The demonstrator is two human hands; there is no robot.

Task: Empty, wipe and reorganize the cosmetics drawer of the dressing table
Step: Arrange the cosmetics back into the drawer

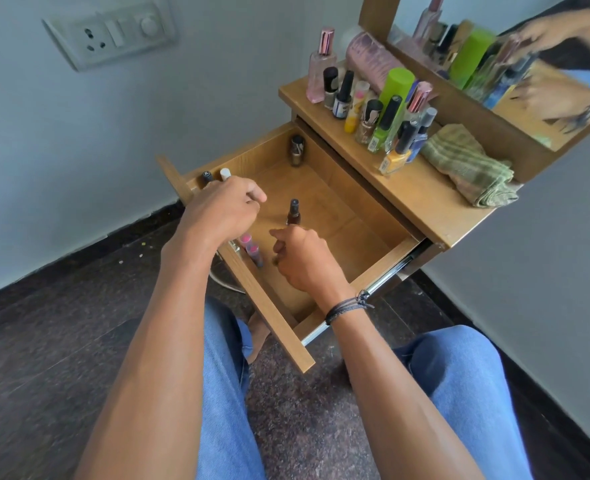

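Open drawer (383, 261), left hand (224, 209) curled at its left wall, grasp unclear, right hand (304, 261) loosely curled, empty, beside upright brown bottle (293, 213) inside.

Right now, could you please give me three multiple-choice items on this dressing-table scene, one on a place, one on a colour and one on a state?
1. Where does the folded cloth lie?
A. On the table top, right of the bottles
B. Inside the drawer
C. On the floor

2. What colour is the tall can among the bottles on the top?
A. Red
B. Bright green
C. Black

3. How is the drawer?
A. Shut
B. Taken out and set on the floor
C. Pulled open, a few bottles standing in it

Answers:
1 A: the striped cloth rests on the top beside the cluster of bottles.
2 B: its cap and body are lime green.
3 C: it stands out on its rail, with a dark bottle upright mid-floor near the right hand and the left hand over its left front corner.
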